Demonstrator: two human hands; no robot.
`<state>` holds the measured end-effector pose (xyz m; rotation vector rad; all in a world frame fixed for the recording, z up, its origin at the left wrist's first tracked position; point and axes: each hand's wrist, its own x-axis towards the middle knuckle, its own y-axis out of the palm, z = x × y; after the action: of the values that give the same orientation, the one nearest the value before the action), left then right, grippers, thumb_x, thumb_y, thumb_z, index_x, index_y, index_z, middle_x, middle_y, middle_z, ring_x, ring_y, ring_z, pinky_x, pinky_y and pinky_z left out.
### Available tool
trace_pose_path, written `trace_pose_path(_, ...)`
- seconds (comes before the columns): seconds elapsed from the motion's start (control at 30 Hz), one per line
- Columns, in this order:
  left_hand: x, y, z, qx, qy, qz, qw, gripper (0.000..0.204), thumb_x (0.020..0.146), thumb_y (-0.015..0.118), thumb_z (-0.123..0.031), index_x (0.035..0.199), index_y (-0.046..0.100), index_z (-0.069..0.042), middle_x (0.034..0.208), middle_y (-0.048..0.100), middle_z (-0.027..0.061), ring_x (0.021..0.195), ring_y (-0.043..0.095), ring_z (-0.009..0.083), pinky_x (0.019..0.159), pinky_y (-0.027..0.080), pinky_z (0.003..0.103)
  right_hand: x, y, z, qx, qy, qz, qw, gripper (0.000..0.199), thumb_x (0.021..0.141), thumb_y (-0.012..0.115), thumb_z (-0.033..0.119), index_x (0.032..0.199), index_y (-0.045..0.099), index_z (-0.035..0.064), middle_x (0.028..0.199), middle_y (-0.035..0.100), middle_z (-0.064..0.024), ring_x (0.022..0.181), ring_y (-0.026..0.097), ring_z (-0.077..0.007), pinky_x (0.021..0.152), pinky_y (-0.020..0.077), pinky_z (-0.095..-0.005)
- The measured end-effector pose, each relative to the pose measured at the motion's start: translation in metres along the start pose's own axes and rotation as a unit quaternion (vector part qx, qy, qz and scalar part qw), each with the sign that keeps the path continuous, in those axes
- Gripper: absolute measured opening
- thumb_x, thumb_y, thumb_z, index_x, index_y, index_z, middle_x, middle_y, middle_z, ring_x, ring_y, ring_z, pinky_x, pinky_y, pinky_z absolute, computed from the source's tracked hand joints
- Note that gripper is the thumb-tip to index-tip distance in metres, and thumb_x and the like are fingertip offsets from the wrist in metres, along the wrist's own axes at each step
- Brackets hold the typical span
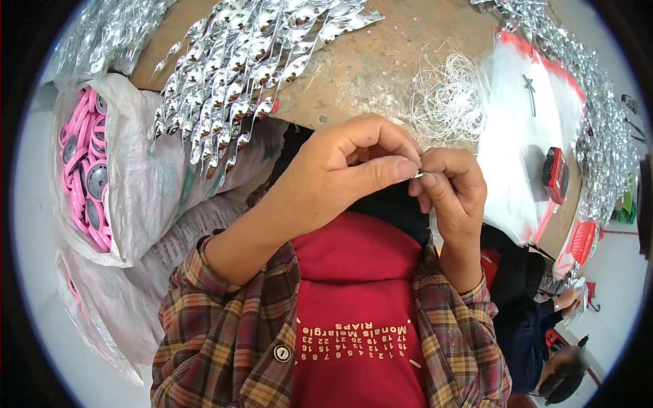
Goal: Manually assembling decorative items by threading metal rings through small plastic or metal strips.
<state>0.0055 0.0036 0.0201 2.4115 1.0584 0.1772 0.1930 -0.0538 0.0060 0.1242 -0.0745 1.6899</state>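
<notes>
My left hand (367,156) and my right hand (449,180) meet in front of my chest, just off the table's near edge. Thumb and forefinger of each are pinched together on a small, shiny whitish piece (417,175). It is too small and too covered by fingertips to name. Beyond my right hand a loose tangle of thin white string (450,92) lies on the brown tabletop (354,88). To the left, twisted silver foil streamers (238,75) spread over the table and droop past its edge.
Left, a white woven sack (129,143) holds pink-and-grey plastic parts (85,163). Clear red-edged plastic bags (510,143) lie on the right with a black cross-shaped tool (530,95) and a red-and-black device (555,175). Silver tinsel (602,136) borders the table. Another person (537,340) works at lower right.
</notes>
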Motion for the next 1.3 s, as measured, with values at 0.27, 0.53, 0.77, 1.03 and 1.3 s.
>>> trace_pose_path(0.27, 0.005, 0.003, 0.008, 0.031, 0.057, -0.044, 0.997, 0.011, 0.090, 0.056, -0.010, 0.091, 0.057, 0.001, 0.107, 0.053, 0.0073, 0.091, 0.052, 0.0112, 0.083, 0.043, 0.025, 0.006, 0.006, 0.012, 0.062, 0.065, -0.055, 0.994, 0.016, 0.089, 0.057, 0.013, 0.097, 0.053, -0.0002, 0.074, 0.057, -0.0057, 0.052, 0.047, -0.0058, 0.042, 0.0325, -0.0164)
trace_pose_path(0.53, 0.008, 0.018, 0.021, 0.107, 0.104, -0.066, 0.987, 0.016, 0.090, 0.055, -0.007, 0.104, 0.055, 0.001, 0.117, 0.054, 0.0108, 0.098, 0.057, 0.0143, 0.083, 0.046, 0.026, 0.011, 0.008, 0.013, 0.070, 0.131, -0.091, 0.985, 0.009, 0.088, 0.052, 0.008, 0.092, 0.055, 0.0005, 0.059, 0.048, 0.0016, 0.045, 0.039, -0.0035, 0.041, 0.0253, -0.0171)
trace_pose_path(0.77, -0.013, -0.007, 0.009, 0.342, 0.090, -0.044, 0.934, 0.024, 0.085, 0.055, 0.001, 0.108, 0.061, 0.001, 0.091, 0.065, 0.0097, 0.082, 0.063, 0.0148, 0.074, 0.047, 0.025, 0.011, -0.012, 0.007, 0.241, 0.154, -0.083, 0.955, 0.010, 0.089, 0.055, 0.013, 0.093, 0.055, 0.0037, 0.060, 0.050, 0.0008, 0.047, 0.037, -0.0020, 0.040, 0.0213, -0.0157)
trace_pose_path(1.03, -0.050, -0.035, 0.009, 0.356, -0.002, -0.099, 0.929, 0.022, 0.083, 0.056, 0.001, 0.104, 0.063, 0.002, 0.085, 0.062, 0.0090, 0.079, 0.062, 0.0148, 0.069, 0.046, 0.023, 0.014, -0.011, -0.002, 0.256, 0.205, -0.080, 0.941, 0.007, 0.089, 0.053, 0.009, 0.089, 0.053, 0.0024, 0.069, 0.048, 0.0014, 0.050, 0.037, -0.0023, 0.046, 0.0257, -0.0139)
trace_pose_path(1.3, -0.054, -0.041, 0.015, 0.300, -0.022, -0.060, 0.952, 0.021, 0.084, 0.059, -0.003, 0.105, 0.062, -0.001, 0.090, 0.062, 0.0075, 0.085, 0.060, 0.0126, 0.074, 0.046, 0.024, 0.016, -0.004, 0.000, 0.250, 0.224, -0.074, 0.939, 0.007, 0.090, 0.053, 0.010, 0.090, 0.054, 0.0031, 0.063, 0.050, -0.0011, 0.042, 0.030, -0.0020, 0.045, 0.0274, -0.0143)
